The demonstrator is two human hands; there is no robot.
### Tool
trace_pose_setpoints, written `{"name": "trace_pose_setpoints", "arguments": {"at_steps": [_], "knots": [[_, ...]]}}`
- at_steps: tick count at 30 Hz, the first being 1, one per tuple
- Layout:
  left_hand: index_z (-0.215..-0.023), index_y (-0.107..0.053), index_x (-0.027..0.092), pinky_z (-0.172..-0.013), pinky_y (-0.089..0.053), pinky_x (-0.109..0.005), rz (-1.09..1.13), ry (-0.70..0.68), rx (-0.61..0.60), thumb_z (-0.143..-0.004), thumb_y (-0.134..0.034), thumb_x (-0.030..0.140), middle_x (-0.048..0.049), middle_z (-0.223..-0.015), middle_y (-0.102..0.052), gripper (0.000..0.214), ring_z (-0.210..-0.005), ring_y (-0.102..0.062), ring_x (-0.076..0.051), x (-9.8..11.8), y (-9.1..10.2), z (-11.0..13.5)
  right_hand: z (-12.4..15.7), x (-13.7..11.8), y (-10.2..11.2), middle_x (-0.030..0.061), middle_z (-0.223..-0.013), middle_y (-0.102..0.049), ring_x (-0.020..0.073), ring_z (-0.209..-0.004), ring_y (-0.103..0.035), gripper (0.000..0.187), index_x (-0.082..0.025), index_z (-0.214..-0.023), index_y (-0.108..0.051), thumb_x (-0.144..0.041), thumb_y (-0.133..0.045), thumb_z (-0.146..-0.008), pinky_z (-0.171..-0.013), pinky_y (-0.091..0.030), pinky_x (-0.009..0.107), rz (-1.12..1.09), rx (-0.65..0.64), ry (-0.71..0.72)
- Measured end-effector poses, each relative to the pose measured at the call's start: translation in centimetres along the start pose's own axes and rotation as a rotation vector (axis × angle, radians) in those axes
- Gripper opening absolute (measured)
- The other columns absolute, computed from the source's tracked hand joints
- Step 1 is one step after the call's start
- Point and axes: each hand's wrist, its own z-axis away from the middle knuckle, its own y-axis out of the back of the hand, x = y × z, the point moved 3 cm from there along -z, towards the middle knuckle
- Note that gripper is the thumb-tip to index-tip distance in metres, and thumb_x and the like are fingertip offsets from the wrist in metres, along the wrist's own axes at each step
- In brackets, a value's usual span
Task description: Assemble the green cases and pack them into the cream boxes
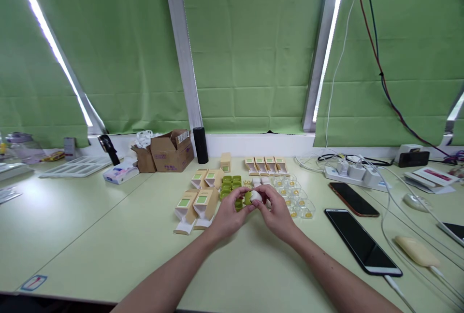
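In front of me my left hand (231, 210) is closed with its fingertips on a small green cup-like piece (248, 198). My right hand (274, 207) pinches a white rounded piece (256, 196) against it; the two pieces touch. Just behind my left hand stand several green square cups (226, 186). Beyond my right hand lie several clear plastic covers (300, 202) with yellow spots inside. Left of my hands lie open yellow cartons (206, 202) with green labels. Small white and yellow pieces between the cups and covers are partly hidden by my fingers.
Farther back are a row of open cartons (266, 165), an upright carton (225, 162), a black cylinder (200, 145) and a cardboard box (173, 152). Two phones (362, 240), a power strip (357, 177) and loose white cables occupy the right. A tissue pack (121, 172) lies left.
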Motion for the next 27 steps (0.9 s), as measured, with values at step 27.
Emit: {"name": "trace_pose_setpoints", "arguments": {"at_steps": [27], "knots": [[-0.131,-0.057,0.020,-0.094,-0.061,-0.039,0.324,0.063,0.226,-0.091,-0.072,0.048,-0.0124,-0.125,-0.072,0.051,-0.112,-0.071,-0.024,-1.6,1.1,-0.3,-0.6,2.0,0.3,0.0063,-0.098,-0.078,0.0198,-0.080,-0.072,0.038,-0.023,-0.102,-0.074,-0.051,-0.086,-0.080,-0.065,-0.056,0.031,-1.046,0.168,-0.575]]}}
